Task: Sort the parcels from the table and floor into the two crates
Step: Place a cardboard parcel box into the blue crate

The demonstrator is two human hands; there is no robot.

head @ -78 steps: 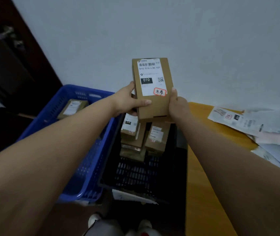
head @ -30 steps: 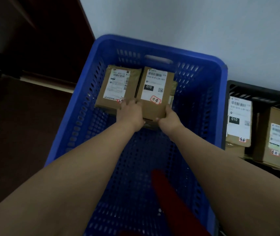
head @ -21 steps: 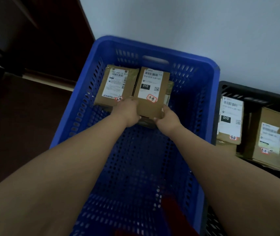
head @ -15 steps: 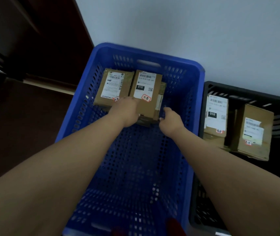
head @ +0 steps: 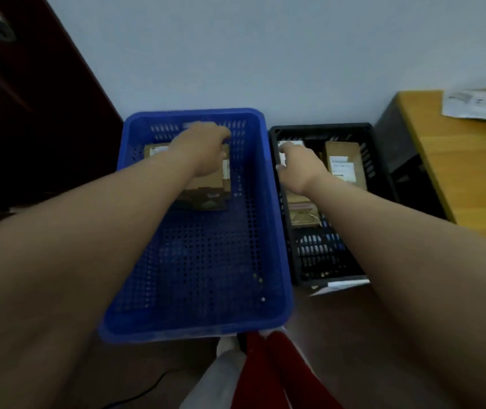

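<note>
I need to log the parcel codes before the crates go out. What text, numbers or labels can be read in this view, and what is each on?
No text is legible here.
Label on the parcel in the black crate: printed lines, too blurred to read.
Label on the parcel in the blue crate: mostly hidden by the left hand, unreadable.
Label under the right hand: mostly covered, unreadable.
Papers on the table: print blurred.

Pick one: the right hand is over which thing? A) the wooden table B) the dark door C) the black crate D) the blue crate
C: the right hand reaches over the black crate, above its parcels, while the left hand is over the blue crate.
</note>
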